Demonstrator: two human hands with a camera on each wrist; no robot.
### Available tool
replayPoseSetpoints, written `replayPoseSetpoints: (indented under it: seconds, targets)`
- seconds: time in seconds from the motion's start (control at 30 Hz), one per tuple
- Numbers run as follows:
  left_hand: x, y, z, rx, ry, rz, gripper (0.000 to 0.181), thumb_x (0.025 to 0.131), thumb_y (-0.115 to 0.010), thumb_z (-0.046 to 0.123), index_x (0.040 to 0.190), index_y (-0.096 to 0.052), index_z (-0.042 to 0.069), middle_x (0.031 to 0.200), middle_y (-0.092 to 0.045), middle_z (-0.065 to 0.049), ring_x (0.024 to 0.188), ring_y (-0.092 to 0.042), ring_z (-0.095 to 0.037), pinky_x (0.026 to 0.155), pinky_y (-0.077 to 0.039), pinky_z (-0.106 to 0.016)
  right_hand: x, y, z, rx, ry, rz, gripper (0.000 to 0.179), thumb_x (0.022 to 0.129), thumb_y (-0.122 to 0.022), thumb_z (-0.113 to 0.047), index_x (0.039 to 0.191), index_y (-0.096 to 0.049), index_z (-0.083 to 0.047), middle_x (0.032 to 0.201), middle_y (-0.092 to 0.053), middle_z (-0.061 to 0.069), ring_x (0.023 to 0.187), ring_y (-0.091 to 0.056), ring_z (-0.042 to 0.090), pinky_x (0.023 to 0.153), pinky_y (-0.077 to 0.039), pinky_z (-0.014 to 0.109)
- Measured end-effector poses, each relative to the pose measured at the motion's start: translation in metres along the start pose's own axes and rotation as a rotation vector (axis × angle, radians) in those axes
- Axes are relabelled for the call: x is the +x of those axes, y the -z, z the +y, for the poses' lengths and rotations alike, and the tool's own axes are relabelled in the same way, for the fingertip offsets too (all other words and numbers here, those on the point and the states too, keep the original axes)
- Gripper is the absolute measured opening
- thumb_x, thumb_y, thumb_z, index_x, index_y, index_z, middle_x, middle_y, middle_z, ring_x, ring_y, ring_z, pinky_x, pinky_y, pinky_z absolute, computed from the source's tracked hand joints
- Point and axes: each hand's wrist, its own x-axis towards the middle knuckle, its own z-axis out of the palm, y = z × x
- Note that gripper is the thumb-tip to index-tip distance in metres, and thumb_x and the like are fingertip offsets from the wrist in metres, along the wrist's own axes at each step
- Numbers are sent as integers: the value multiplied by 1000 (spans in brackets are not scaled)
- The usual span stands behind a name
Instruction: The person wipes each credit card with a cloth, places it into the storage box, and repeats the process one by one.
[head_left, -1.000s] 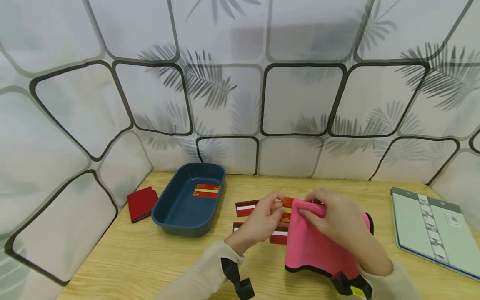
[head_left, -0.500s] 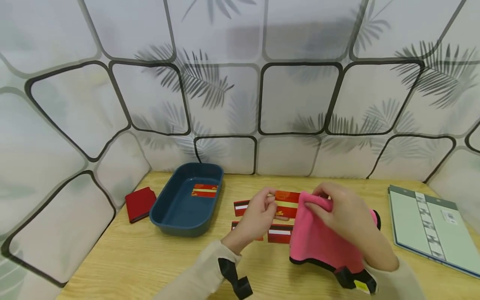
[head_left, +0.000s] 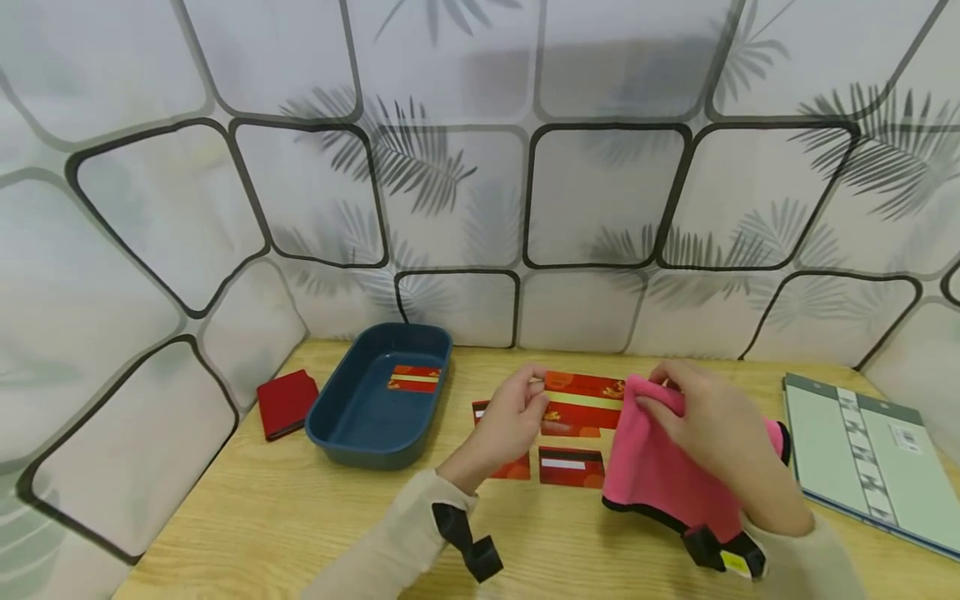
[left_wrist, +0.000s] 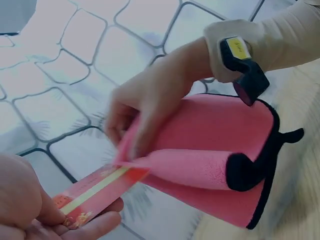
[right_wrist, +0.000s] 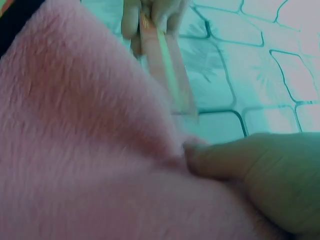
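Far left, a red wallet [head_left: 287, 406] is lying beside a blue tray [head_left: 367, 421], and one red card [head_left: 415, 378] is sitting inside the tray. Next, my left hand [head_left: 504, 429] is pinching another card, the red-and-gold card [head_left: 583, 404], by its left end between thumb and fingers, holding it up off the table [head_left: 420, 537]. Under and around that hand, more cards [head_left: 572, 467] are lying on the wood, partly covered. My left forearm is reaching in from the bottom edge, angled right. The held card's right end is meeting the pink cloth [head_left: 667, 479]; can't tell how much is tucked in. My right hand [head_left: 708, 425] is arching over the cloth, thumb and fingers gripping a fold, forearm slanting in from the lower right. Looks like I'm wiping this card; next stroke probably calls for steady left fingers and firm cloth pressure without bending it. Far right, a green notebook [head_left: 870, 458] is lying flat.
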Motion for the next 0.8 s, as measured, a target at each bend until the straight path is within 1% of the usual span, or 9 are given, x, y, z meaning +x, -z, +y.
replayPoseSetpoints:
  seconds: [0.13, 0.2, 0.23, 0.33, 0.4, 0.53, 0.6, 0.77, 0.8]
  targets:
    - [3, 7, 1, -6, 53, 44, 24, 100, -36, -5, 124, -40, -6, 69, -33, -1, 45, -26, -10, 67, -55, -30, -1, 5, 9, -51, -34, 14, 27, 75, -81, -18, 89, -59, -12, 72, -55, 3, 59, -46, 17, 50, -35, 28]
    - [3, 11, 1, -35, 73, 53, 26, 100, -36, -5, 126, -40, -6, 69, -33, -1, 45, -25, -10, 75, -58, -37, -1, 5, 12, -65, -18, 45, 27, 73, -82, -18, 88, -60, -12, 73, -57, 4, 59, -46, 16, 51, -35, 28]
    - [4, 12, 1, -51, 80, 57, 25, 100, -36, -6, 125, -40, -6, 69, -32, -1, 45, -21, -10, 83, -56, -42, -1, 4, 12, -66, -4, 58, 27, 72, -82, -18, 87, -60, -11, 74, -58, 3, 60, -46, 16, 51, -36, 28]
    - [3, 16, 2, -97, 89, 43, 23, 99, -35, -8, 121, -40, -6, 67, -30, -1, 49, -23, -11, 88, -53, -50, 0, 3, 13, -47, 11, 58, 26, 72, -82, -18, 87, -61, -13, 70, -56, 1, 59, -45, 15, 50, -34, 26]
    - [1, 19, 3, -119, 98, 16, 21, 98, -34, -9, 118, -41, -6, 67, -34, 0, 53, -31, -10, 87, -53, -50, 0, 2, 11, -31, 12, 47, 26, 73, -82, -18, 87, -61, -14, 67, -53, -1, 58, -43, 14, 50, -32, 25]
    - [-3, 27, 8, -101, 133, -43, 22, 98, -32, -8, 117, -42, -6, 75, -43, -2, 69, -50, -13, 85, -55, -46, 1, 2, 8, -24, 21, 37, 26, 73, -82, -18, 86, -61, -16, 65, -50, -3, 57, -40, 12, 49, -29, 24]
    - [-4, 34, 10, -83, 152, -50, 22, 98, -32, -6, 119, -41, -5, 76, -43, -3, 70, -51, -14, 86, -55, -45, 1, 1, 7, -18, 23, 26, 25, 73, -82, -18, 87, -62, -15, 66, -50, -3, 57, -39, 12, 49, -29, 24]
    - [-8, 61, 14, -16, 187, 33, 27, 99, -34, -4, 124, -42, -5, 66, -31, -1, 60, -35, -15, 85, -56, -44, 1, -3, 4, 1, 31, 12, 24, 73, -83, -19, 87, -64, -14, 67, -53, -4, 57, -39, 11, 48, -29, 23]
    - [-9, 68, 14, -5, 193, 52, 29, 98, -34, -4, 126, -42, -5, 66, -33, -1, 61, -38, -14, 84, -56, -43, 1, -4, 4, 6, 32, 9, 24, 73, -83, -19, 87, -64, -14, 68, -53, -4, 57, -39, 11, 48, -29, 22]
